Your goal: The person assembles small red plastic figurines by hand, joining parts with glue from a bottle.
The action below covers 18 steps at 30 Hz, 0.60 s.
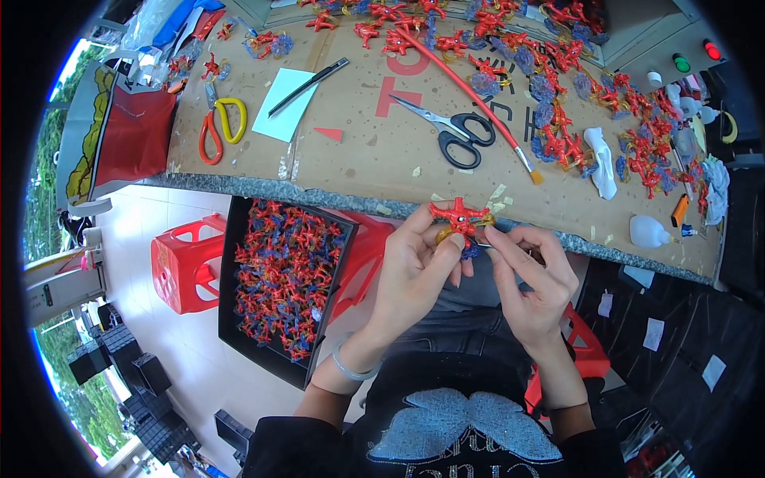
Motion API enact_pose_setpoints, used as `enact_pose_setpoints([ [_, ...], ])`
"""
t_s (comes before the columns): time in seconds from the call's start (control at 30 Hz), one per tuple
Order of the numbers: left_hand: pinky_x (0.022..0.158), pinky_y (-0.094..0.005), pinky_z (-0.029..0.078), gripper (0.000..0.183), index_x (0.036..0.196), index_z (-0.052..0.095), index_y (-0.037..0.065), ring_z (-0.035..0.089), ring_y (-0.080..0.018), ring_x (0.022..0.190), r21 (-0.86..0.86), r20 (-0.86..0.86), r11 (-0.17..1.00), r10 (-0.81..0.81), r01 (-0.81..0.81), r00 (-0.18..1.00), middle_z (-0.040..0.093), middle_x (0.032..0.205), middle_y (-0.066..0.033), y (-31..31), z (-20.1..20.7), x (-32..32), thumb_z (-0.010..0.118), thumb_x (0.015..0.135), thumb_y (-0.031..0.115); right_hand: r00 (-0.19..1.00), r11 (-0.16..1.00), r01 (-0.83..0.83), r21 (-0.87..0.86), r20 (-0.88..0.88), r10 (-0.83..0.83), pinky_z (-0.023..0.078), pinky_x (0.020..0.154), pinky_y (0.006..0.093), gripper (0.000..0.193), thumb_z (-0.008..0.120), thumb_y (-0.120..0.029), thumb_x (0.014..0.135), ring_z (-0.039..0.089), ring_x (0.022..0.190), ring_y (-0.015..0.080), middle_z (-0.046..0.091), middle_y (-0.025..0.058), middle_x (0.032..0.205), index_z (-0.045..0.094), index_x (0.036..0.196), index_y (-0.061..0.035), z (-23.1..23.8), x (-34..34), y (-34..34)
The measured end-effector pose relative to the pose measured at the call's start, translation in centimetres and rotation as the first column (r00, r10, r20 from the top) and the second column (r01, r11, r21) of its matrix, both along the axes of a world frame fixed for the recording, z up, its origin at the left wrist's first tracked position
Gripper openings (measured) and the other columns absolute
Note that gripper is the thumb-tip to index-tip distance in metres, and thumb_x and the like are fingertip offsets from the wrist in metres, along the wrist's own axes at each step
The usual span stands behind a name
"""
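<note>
At the table's front edge, my left hand is closed around a small red toy figurine with yellow and blue translucent parts below it. My right hand is closed in a pinch beside the figurine's lower side. A thin, metallic-looking tip shows between its fingers and touches or nearly touches the blue part. The rest of that thin tool is mostly hidden, so its kind is unclear. Scissors with black handles and a long red paintbrush lie on the cardboard-covered table beyond my hands.
Many similar figurines spread over the table's back and right. A black tray of figurines sits left of my lap, near red stools. Orange-and-yellow-handled scissors, a pale sheet with a black pen-like tool, and a white squeeze bottle also lie there.
</note>
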<state>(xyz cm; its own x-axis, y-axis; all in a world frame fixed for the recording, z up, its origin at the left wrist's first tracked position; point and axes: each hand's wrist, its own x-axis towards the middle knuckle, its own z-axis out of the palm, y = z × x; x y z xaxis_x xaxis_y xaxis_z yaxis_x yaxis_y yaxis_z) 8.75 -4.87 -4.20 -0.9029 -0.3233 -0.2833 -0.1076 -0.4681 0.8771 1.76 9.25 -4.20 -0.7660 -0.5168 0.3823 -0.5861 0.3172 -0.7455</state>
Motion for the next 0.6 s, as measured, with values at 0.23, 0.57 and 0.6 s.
enact_pose_setpoints([
  [0.23, 0.051, -0.0184, 0.043, 0.029, 0.12, 0.044, -0.005, 0.056, -0.0079, 0.063, -0.012, 0.011, 1.0, 0.004, -0.004, 1.0, 0.062, 0.088, -0.0093, 0.19, 0.4, 0.05, 0.046, 0.091, 0.0, 0.998, 1.0, 0.018, 0.019, -0.058, -0.017, 0.045, 0.056, 0.0283, 0.037, 0.069, 0.008, 0.064, 0.054, 0.066, 0.0205, 0.058, 0.0085, 0.081, 0.071, 0.098, -0.0039, 0.39, 0.29, -0.3],
  [0.57, 0.05, -0.018, 0.043, 0.029, 0.12, 0.045, -0.004, 0.056, -0.0083, 0.062, 0.042, 0.014, 0.998, 0.056, -0.056, 0.998, 0.062, 0.086, -0.0085, 0.5, 0.04, -0.03, 0.046, 0.091, 0.001, 0.967, 0.998, 0.035, 0.054, -0.256, -0.021, 0.043, 0.058, 0.0306, 0.04, 0.07, 0.007, 0.061, 0.055, 0.069, 0.0222, 0.058, 0.0098, 0.082, 0.071, 0.1, -0.0037, -0.19, 0.47, -0.39],
  [0.6, 0.05, -0.018, 0.043, 0.03, 0.12, 0.046, -0.004, 0.056, -0.0086, 0.062, 0.068, 0.012, 0.996, 0.06, -0.06, 0.998, 0.062, 0.087, -0.0085, 0.52, 0.02, 0.0, 0.046, 0.091, 0.002, 0.962, 0.997, 0.041, 0.06, -0.271, -0.023, 0.043, 0.059, 0.0311, 0.041, 0.071, 0.007, 0.061, 0.055, 0.069, 0.0225, 0.058, 0.0097, 0.082, 0.07, 0.101, -0.0038, -0.18, 0.51, -0.41],
])
